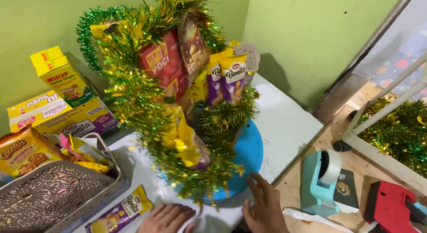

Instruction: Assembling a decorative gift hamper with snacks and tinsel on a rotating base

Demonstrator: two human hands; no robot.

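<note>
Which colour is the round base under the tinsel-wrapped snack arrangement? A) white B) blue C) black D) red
B: the round base under the green and gold tinsel arrangement is blue, and the right hand sits at its front edge on the white table.

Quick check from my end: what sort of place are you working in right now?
Probably a home or small-shop gift-hamper workspace: a tinsel-wrapped snack tower on a white table, stacked snack boxes against the green wall, and a tape dispenser on the floor.
</note>
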